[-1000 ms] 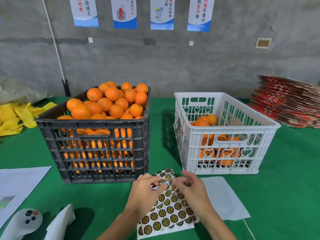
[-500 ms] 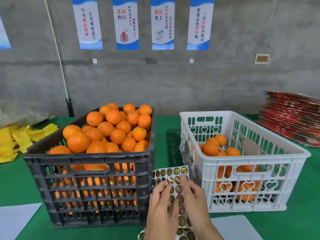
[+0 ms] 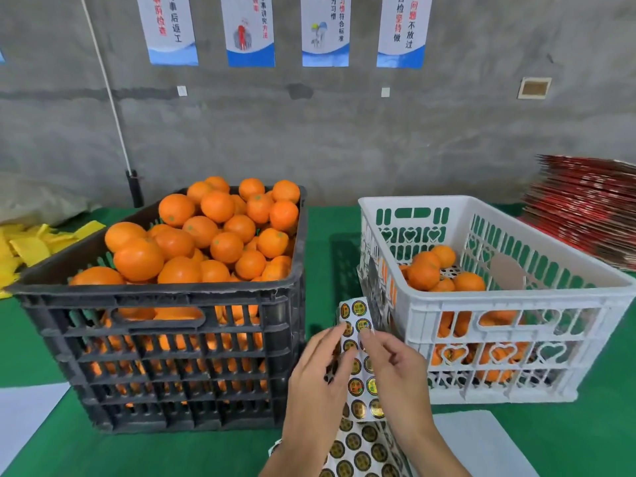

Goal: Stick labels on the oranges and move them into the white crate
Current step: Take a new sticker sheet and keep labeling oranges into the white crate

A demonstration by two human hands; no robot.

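Between the two crates on the green bench (image 3: 585, 438), left hand (image 3: 318, 383) holding the label sheet (image 3: 361, 394) upright, right hand (image 3: 399, 370) grip pinching a label, oranges (image 3: 206, 235) heaped in black crate (image 3: 165, 339), few in white crate (image 3: 509, 304).

Grey concrete wall (image 3: 344, 132) with 4 posters (image 3: 250, 32); green table (image 3: 34, 349) below.

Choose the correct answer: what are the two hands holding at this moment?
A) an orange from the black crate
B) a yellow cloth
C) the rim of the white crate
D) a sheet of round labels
D: the left hand and the right hand both grip the sheet of round labels, raised in the gap between the black crate and the white crate; neither hand touches an orange.
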